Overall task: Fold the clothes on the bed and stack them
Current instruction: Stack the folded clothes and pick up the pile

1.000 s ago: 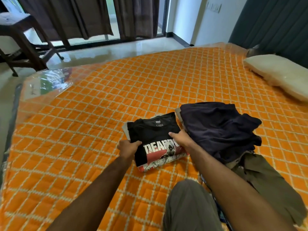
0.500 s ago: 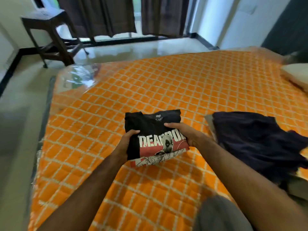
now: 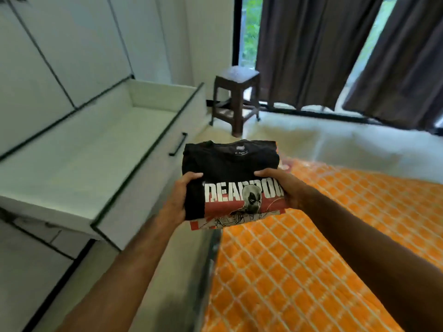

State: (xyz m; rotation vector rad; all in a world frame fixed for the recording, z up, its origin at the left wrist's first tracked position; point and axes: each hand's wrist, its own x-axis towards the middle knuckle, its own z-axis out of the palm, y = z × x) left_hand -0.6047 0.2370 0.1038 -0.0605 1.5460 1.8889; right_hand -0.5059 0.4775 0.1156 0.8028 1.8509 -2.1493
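Folded black T-shirt with white lettering and a red-and-white print (image 3: pixel 231 180), up off the orange quilted bedspread with its white lattice pattern (image 3: pixel 323 248) where it lay a moment ago; now carried in the air past the bed's left edge, just beside the front of the open white drawer with a black bar handle (image 3: pixel 115 149). Gripped on both sides: left hand (image 3: pixel 181 200) curled round the left edge with the thumb on top, right hand (image 3: pixel 282 188) curled round the right edge, thumb over the lettering. A second, lighter printed layer showing under the black fold at the near edge. View swung leftward since half a second back: dark pile of unfolded clothes and the pillow gone from sight, white cupboard fronts (image 3: pixel 60 44) and the drawer newly in view. Dark wooden stool (image 3: pixel 236 101) now near, standing on the pale floor beyond the drawer, with dark brown curtains (image 3: pixel 311 49) hanging behind it at the window.
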